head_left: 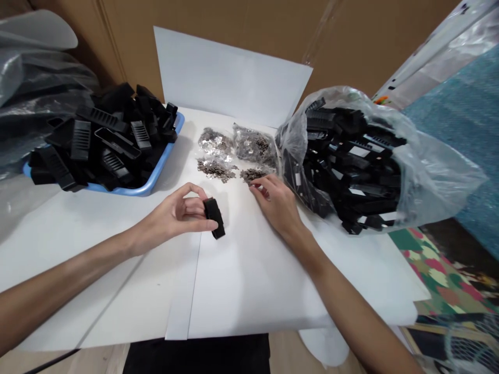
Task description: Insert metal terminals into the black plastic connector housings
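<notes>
Between the thumb and fingers of my left hand [187,212] is a small black plastic housing [214,218], held tilted above the white table. My right hand [276,200] reaches to a small pile of metal pieces [249,175], its thumb and index finger pinched at the pile's near edge. Whether a piece sits between those fingertips is too small to make out. Left of that pile lies a second heap of flat metal pieces [217,169]. Behind them are two clear plastic bags, a left bag [215,141] and a right bag [255,146], both with more metal pieces.
A blue tray [146,190] heaped with black plastic housings stands at the left. On the right, a clear plastic bag [432,182] bulges with black parts, some bearing white labels. A white board [234,72] leans against the cardboard [241,21] at the back.
</notes>
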{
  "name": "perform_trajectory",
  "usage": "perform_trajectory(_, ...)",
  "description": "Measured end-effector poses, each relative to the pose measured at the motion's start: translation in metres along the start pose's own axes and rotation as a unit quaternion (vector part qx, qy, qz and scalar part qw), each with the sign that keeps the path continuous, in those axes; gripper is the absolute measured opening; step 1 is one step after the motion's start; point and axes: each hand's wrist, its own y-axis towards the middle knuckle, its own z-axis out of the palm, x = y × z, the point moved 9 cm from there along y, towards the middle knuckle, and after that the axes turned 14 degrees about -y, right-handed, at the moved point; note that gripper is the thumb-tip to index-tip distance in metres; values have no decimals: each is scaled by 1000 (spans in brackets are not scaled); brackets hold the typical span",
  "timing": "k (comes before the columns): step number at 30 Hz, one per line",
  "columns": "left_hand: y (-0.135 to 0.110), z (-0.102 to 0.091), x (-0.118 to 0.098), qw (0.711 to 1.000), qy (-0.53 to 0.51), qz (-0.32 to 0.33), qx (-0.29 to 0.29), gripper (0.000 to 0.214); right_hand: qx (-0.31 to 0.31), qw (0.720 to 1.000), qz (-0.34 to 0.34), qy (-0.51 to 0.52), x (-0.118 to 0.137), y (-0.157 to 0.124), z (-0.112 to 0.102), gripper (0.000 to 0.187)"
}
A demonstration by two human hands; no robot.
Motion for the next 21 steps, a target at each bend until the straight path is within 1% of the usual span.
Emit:
perform_trajectory(1,0,1,-1,1000,19,3,-4,39,5,1000,10,9,-1,1,0,14)
perform_trajectory(3,-1,3,-6,996,88,13,-13,33,11,999,29,32,-3,3,-1,9)
perform_trajectory(5,-2,7,-12,989,145,22,-12,24,17,998,40,51,-6,4,-1,7)
perform_trajectory(6,-2,9,-14,987,157,21,-8,25,22,997,42,56,-7,4,-1,8)
perform_trajectory(9,-1,12,-14,989,148,5,-3,30,40,996,46,69,-11,4,-1,9)
perform_trajectory(11,-1,12,-11,991,134,-8,0,32,33,993,63,98,-15,2,-5,11)
perform_trajectory(13,-2,12,-8,993,118,-11,7,29,15,984,82,154,-15,-1,-11,13)
perform_trajectory(15,-3,12,-6,992,123,0,8,30,10,971,87,224,-7,-5,-15,16)
perform_trajectory(16,-4,11,-8,990,141,16,0,31,14,962,82,258,0,-7,-16,17)
perform_trajectory(19,-9,7,-15,973,213,82,-38,27,42,936,64,344,27,-12,-16,14)
perform_trajectory(21,-12,8,-20,959,249,124,-47,27,65,920,60,383,43,-16,-15,11)
